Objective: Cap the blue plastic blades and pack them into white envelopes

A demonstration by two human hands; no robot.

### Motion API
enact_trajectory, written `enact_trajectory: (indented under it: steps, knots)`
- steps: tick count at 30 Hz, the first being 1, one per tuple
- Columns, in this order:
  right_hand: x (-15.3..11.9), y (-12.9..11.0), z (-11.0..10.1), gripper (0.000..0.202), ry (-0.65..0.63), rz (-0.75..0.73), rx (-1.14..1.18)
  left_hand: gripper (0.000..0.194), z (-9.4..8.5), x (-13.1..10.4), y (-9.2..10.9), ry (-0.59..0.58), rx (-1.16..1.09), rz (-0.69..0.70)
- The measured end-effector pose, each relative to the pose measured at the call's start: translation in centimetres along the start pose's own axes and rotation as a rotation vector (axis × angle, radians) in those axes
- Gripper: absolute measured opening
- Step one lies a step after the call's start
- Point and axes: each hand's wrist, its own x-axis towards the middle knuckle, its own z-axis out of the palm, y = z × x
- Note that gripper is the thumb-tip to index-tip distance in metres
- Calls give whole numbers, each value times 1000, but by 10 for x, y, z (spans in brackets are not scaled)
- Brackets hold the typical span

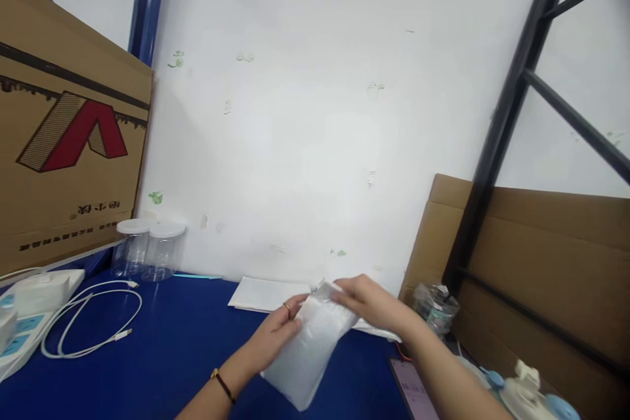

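Note:
A white, slightly shiny plastic bag (305, 361) hangs tilted over the blue table, its upper end held between my two hands. My left hand (275, 335), wearing a ring and a dark bracelet at the wrist, grips its left edge with the thumb on the near face. At the top right corner my right hand (367, 302) pinches the bag; part of those fingers is behind it. What the bag contains, if anything, cannot be made out. Behind it, white sheets or flat packets (268, 294) lie against the wall.
Two clear jars with white lids (165, 252) stand at back left, near a white cable (73, 315) and power strip (27, 321). A large cardboard box (73, 125) rises on the left. On the right are a phone (413, 390), bottle tops (529, 394) and a black metal frame (497, 131).

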Motion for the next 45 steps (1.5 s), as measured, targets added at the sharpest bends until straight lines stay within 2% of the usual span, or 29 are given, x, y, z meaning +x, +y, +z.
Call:
enact_trajectory:
  steps: [1, 3, 5, 6, 7, 9, 10, 12, 14, 16, 17, 18, 20, 21, 22, 23, 25, 28, 31, 33, 35, 36, 38, 40, 42, 44, 45]
  knots:
    - [5, 14, -7, 29, 67, 71, 26, 51, -11, 4, -5, 95, 5, 11]
    - [11, 50, -21, 33, 188, 215, 133, 53, -37, 9, -20, 358, 42, -30]
    - [12, 90, -29, 36, 309, 354, 271, 55, -63, 10, -41, 623, 114, -164]
    - [11, 110, -30, 37, 348, 432, 301, 56, -75, 10, -52, 719, 184, -211]
    - [10, 129, -29, 38, 375, 527, 263, 55, -85, 9, -62, 776, 254, -222]
    - [8, 161, -23, 37, 413, 717, -34, 53, -98, 7, -79, 853, 365, -258]
    - [8, 173, -18, 34, 419, 762, -101, 52, -101, 7, -86, 869, 404, -281]
    - [10, 187, -6, 30, 441, 834, -209, 51, -102, 7, -95, 879, 452, -336]
    - [16, 188, 8, 37, 510, 850, -329, 51, -102, 9, -100, 875, 469, -369]
    - [24, 179, 30, 49, 570, 740, -525, 52, -101, 12, -104, 869, 477, -394]
    - [29, 171, 44, 53, 558, 621, -628, 52, -101, 13, -106, 863, 486, -405]
    - [34, 164, 60, 54, 479, 474, -677, 53, -101, 14, -107, 854, 503, -416]
    - [44, 149, 96, 56, 184, 176, -680, 54, -101, 14, -108, 824, 565, -425]
    - [49, 144, 114, 64, 80, 70, -685, 55, -100, 13, -106, 806, 617, -420]
    - [55, 140, 131, 71, 14, -6, -697, 57, -99, 12, -104, 785, 686, -410]
    - [60, 138, 145, 70, -23, -48, -712, 60, -97, 10, -100, 766, 765, -393]
    - [70, 136, 163, 54, -31, -88, -740, 70, -91, 7, -89, 709, 926, -335]
    - [79, 124, 169, 35, 89, -227, -755, 91, -82, 3, -69, 538, 1090, -229]
    - [72, 93, 159, 29, 203, -518, -738, 110, -78, 0, -52, 332, 1164, -145]
    - [58, 71, 148, 29, 187, -684, -714, 117, -77, -2, -46, 221, 1159, -120]
    - [38, 56, 138, 33, 136, -734, -663, 114, -74, -3, -44, 115, 1109, -120]
    - [26, 54, 134, 36, 125, -700, -607, 108, -72, -4, -43, 72, 1081, -124]
    - [2, 58, 130, 42, 192, -491, -395, 96, -65, -4, -40, 14, 1057, -146]
    - [-20, 70, 133, 46, 398, -122, 23, 89, -57, -3, -35, -16, 1108, -166]
    - [-36, 82, 140, 52, 548, 266, 613, 89, -48, -3, -28, -49, 1196, -172]
    - [-46, 90, 147, 55, 488, 547, 1098, 91, -39, -3, -23, -88, 1268, -152]
    - [-49, 93, 150, 54, 423, 617, 1245, 92, -34, -2, -21, -103, 1296, -130]
